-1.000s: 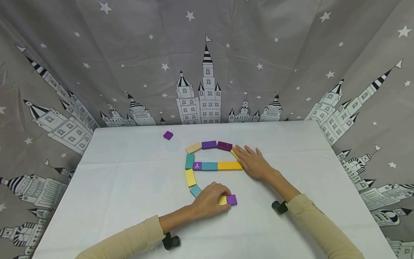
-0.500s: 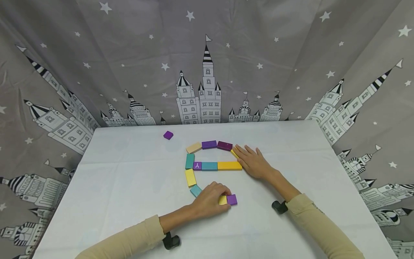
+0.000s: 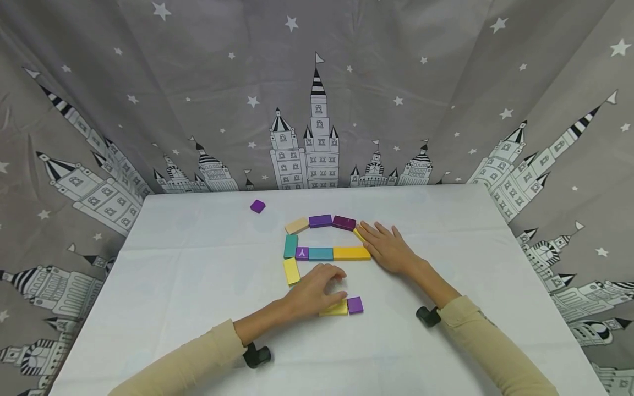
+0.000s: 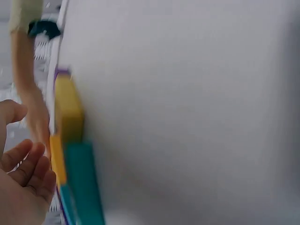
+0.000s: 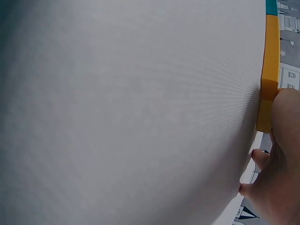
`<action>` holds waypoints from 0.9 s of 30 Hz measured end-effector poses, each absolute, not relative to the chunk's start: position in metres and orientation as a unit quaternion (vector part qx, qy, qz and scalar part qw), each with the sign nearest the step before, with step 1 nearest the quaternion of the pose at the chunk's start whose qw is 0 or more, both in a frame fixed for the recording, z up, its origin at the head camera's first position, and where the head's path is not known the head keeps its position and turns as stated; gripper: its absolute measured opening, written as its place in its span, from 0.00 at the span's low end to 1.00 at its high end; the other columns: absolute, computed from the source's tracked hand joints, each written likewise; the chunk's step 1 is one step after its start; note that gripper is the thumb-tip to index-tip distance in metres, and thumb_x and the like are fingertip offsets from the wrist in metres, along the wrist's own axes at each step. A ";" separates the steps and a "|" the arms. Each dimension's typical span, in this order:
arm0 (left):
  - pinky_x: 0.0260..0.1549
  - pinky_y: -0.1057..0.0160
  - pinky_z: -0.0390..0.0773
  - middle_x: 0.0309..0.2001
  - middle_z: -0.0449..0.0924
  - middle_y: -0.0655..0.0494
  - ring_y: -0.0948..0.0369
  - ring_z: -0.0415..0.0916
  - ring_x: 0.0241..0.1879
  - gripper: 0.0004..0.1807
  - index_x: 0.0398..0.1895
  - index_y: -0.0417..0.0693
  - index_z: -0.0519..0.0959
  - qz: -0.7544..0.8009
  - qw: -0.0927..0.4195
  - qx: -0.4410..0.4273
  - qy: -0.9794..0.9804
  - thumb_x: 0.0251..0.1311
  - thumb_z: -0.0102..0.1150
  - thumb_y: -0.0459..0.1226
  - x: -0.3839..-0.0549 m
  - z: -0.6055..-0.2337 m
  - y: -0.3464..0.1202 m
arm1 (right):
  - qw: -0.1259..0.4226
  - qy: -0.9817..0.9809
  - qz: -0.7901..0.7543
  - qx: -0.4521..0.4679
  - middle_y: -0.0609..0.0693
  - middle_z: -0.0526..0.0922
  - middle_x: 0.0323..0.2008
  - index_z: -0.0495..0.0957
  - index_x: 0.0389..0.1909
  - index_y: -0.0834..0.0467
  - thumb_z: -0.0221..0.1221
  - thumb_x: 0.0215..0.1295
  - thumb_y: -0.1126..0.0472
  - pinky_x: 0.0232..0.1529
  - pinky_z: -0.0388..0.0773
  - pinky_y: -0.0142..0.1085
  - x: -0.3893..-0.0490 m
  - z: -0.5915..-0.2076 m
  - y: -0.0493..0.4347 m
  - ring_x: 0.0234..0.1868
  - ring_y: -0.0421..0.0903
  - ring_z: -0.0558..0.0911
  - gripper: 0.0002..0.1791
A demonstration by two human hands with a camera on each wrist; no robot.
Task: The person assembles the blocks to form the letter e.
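Wooden-looking coloured blocks lie on the white table in an e-shaped curve with a straight bar across it. My left hand [image 3: 313, 291] hovers over the lower curve, thumb and fingers apart with nothing between them. Under it a yellow block [image 3: 337, 310] meets a purple block [image 3: 355, 305]; the hand hides the teal block's place in the head view, while a teal block [image 4: 84, 183] shows in the left wrist view. My right hand [image 3: 389, 248] rests with straight fingers on a mostly covered yellow block [image 3: 359, 235], beside the long orange-yellow block [image 3: 353, 253] of the bar.
Further round the curve lie a maroon block [image 3: 344, 223], a violet block [image 3: 320, 221], a beige block [image 3: 297, 225], a green-teal block [image 3: 290, 246] and a yellow block [image 3: 291, 271]. A lone purple block [image 3: 257, 206] sits near the back edge. A castle-print curtain [image 3: 376, 99] surrounds the table.
My left hand has let go of the yellow block in the lower curve and moved up and slightly left, its fingers spreading. The right hand stays where it was.
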State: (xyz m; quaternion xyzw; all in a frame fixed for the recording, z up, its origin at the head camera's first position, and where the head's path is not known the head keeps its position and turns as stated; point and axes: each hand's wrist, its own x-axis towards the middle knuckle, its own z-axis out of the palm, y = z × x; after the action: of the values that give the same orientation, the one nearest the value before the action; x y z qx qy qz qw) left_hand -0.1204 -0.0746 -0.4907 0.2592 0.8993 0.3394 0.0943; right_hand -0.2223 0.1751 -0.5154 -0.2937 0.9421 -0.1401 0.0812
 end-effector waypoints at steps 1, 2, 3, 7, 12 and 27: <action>0.53 0.60 0.77 0.49 0.79 0.57 0.60 0.74 0.50 0.21 0.56 0.44 0.78 0.345 0.082 0.254 0.900 0.64 0.66 0.43 -0.125 -0.489 -0.079 | 0.081 0.942 -0.139 -0.293 0.48 0.51 0.78 0.51 0.79 0.48 0.39 0.81 0.48 0.69 0.40 0.67 -0.223 -0.515 0.175 0.76 0.61 0.51 0.30; 0.53 0.58 0.77 0.49 0.79 0.55 0.59 0.74 0.50 0.20 0.56 0.43 0.78 0.352 0.068 0.248 0.900 0.64 0.66 0.41 -0.130 -0.488 -0.084 | 0.082 0.942 -0.139 -0.293 0.48 0.51 0.78 0.51 0.79 0.48 0.39 0.81 0.48 0.70 0.40 0.67 -0.223 -0.515 0.175 0.76 0.61 0.51 0.30; 0.53 0.57 0.77 0.49 0.80 0.53 0.57 0.75 0.50 0.20 0.55 0.41 0.78 0.363 0.050 0.242 0.898 0.63 0.67 0.39 -0.136 -0.487 -0.090 | 0.084 0.942 -0.139 -0.293 0.48 0.50 0.78 0.51 0.79 0.48 0.39 0.81 0.48 0.70 0.40 0.67 -0.223 -0.515 0.175 0.76 0.60 0.51 0.30; 0.54 0.52 0.77 0.51 0.80 0.47 0.51 0.76 0.52 0.20 0.57 0.38 0.76 0.381 -0.002 0.203 0.902 0.63 0.66 0.35 -0.159 -0.484 -0.115 | 0.085 0.942 -0.140 -0.294 0.48 0.50 0.78 0.51 0.79 0.49 0.39 0.81 0.48 0.70 0.39 0.67 -0.222 -0.513 0.175 0.76 0.60 0.50 0.30; 0.55 0.48 0.75 0.52 0.79 0.42 0.48 0.74 0.53 0.21 0.58 0.35 0.75 0.367 -0.045 0.147 0.918 0.64 0.64 0.34 -0.189 -0.485 -0.150 | 0.084 0.941 -0.141 -0.295 0.49 0.50 0.78 0.51 0.79 0.49 0.40 0.81 0.48 0.70 0.39 0.67 -0.221 -0.513 0.175 0.76 0.61 0.50 0.30; 0.63 0.45 0.66 0.61 0.67 0.33 0.41 0.63 0.63 0.28 0.66 0.31 0.66 0.326 -0.099 -0.013 0.940 0.68 0.59 0.37 -0.253 -0.503 -0.217 | 0.087 0.942 -0.141 -0.291 0.47 0.50 0.78 0.50 0.80 0.47 0.39 0.81 0.47 0.70 0.39 0.67 -0.224 -0.517 0.176 0.76 0.60 0.50 0.30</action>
State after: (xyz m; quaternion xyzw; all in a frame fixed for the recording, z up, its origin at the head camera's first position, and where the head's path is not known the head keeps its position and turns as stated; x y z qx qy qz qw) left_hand -0.2529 -0.2172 -0.5033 -0.0129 0.9400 0.3260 -0.0994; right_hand -0.2236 0.1759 -0.5169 -0.2910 0.9424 -0.1406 0.0866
